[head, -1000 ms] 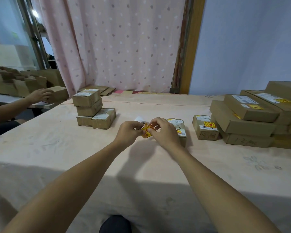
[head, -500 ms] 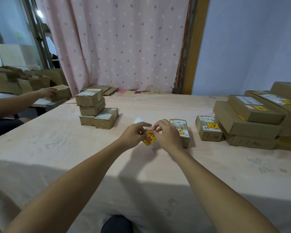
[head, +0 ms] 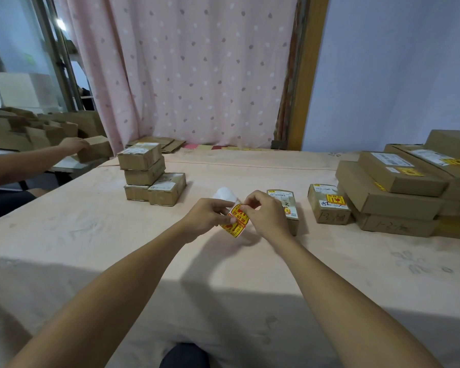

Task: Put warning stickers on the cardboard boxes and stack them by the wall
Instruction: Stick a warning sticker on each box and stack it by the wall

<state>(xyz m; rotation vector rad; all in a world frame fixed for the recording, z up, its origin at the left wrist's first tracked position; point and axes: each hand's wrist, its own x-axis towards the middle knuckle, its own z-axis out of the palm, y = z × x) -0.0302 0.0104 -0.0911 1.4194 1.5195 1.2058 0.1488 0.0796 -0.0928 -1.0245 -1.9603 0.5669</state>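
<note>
The left grip clasps the strip of yellow-and-red warning stickers. The right grip pinches one sticker's top corner. Peel slowly and flat, so it doesn't curl. The small brown cardboard box sits just behind the right grip, with open pink-clothed bench nearer the person.

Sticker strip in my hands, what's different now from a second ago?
Very little. The left hand and right hand kept hold of the sticker strip; more of its yellow-and-red face now shows, hanging lower between them. Nothing was let go. The small box behind the right hand, the stickered box beside it, the left stack and the right stack stayed put.
</note>
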